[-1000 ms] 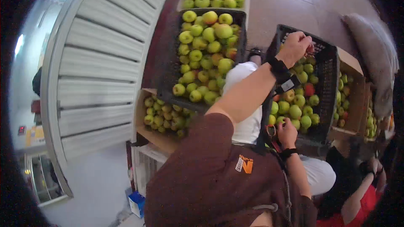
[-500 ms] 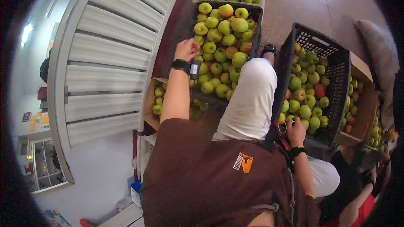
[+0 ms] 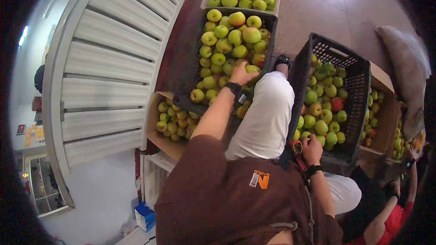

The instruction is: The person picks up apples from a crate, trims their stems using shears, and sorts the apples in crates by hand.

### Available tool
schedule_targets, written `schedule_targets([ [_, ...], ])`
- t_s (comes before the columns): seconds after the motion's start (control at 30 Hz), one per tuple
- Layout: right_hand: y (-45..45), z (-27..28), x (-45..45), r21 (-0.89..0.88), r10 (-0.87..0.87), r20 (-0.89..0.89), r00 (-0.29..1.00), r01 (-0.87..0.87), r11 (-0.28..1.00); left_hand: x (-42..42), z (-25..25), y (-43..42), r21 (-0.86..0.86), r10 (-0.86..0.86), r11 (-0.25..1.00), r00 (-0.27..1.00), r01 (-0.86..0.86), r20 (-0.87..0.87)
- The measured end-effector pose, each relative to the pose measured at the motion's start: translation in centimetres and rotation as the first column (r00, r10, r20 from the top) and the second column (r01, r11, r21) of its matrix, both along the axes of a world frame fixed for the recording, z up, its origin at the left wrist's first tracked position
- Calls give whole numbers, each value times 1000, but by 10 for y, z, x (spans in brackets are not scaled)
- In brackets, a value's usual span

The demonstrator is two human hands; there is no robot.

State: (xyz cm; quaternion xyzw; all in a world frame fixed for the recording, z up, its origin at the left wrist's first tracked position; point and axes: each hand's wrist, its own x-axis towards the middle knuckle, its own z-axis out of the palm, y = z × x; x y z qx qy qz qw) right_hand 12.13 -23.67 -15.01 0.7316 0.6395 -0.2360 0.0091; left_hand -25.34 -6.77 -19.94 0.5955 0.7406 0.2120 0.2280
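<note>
Polished floor (image 3: 313,9), upper right of the frame. Standing on it: a perforated black plastic crate (image 3: 359,81), right of centre; another black crate (image 3: 273,36), upper centre; a cardboard box (image 3: 385,124), right; a dark shoe (image 3: 282,59), between the crates. A grey sack (image 3: 402,59) lies upper right.

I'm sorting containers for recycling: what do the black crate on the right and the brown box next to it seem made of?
The black crate looks like molded plastic, fairly matte: its walls form a regular open lattice. The brown box is probably cardboard, dull-surfaced with thin, flat sides; any coating can't be judged.
</note>
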Motion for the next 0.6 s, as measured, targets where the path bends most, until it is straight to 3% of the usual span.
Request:
schedule_targets([
  [0.13,0,4,-1,6,-9,-30,1000,10,1000,7,-2,3,-105,89,990,996,-92,-26],
  [0.23,-1,0,1,16,-15,-52,999,16,1000,-3,8,2,-152,172,978,966,-143,195],
  [0.33,-2,-3,3,34,-7,-51,999,9,999,-15,22,1,-369,246,926,873,-82,421],
  [0.43,-3,-8,4,122,15,-37,999,-11,993,-22,-5,9,-352,269,932,820,-88,506],
  [0.53,-2,-1,1,78,-23,-61,998,28,997,-7,10,8,-269,256,947,920,-177,296],
  [0.6,-2,3,0,83,-21,-59,998,26,996,-7,-13,17,-229,158,970,935,-86,318],
])
